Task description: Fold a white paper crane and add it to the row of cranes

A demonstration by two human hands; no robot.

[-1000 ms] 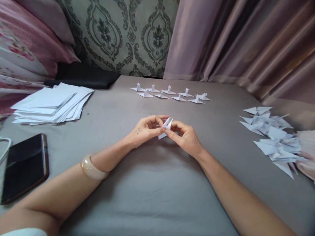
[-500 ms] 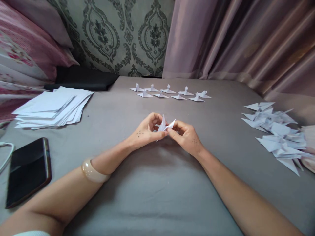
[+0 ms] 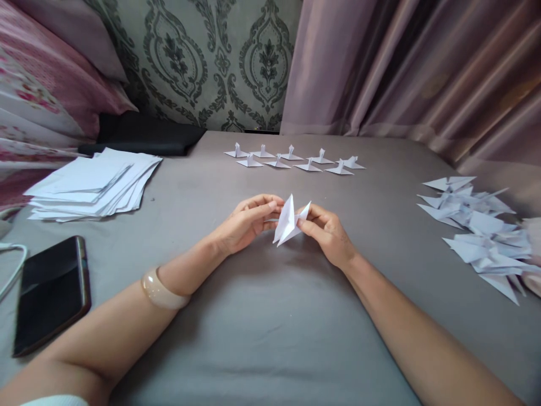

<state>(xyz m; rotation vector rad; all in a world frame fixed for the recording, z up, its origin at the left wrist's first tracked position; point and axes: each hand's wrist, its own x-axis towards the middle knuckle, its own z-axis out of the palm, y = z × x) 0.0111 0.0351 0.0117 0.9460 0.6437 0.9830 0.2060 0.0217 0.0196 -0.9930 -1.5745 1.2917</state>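
Note:
A small folded white paper figure [image 3: 288, 221] is held between both hands just above the grey sheet [image 3: 262, 327]. My left hand [image 3: 245, 223] pinches its left side with fingertips pressed together. My right hand [image 3: 327, 234] pinches its right flap between thumb and forefinger. The paper's pointed flaps stand up and spread apart between the fingers. A pale bangle [image 3: 160, 288] sits on my left wrist.
Several finished folded paper figures [image 3: 293, 159] stand in two rows at the back. A stack of white sheets [image 3: 93, 183] lies at left, a black phone [image 3: 51, 293] nearer me. A heap of folded paper triangles [image 3: 477, 231] lies at right. Curtain and pillows border the bed.
The paper figure has been turned and opened wider, its flaps now larger and tilted to the right. Both hands shifted slightly right, keeping their pinch.

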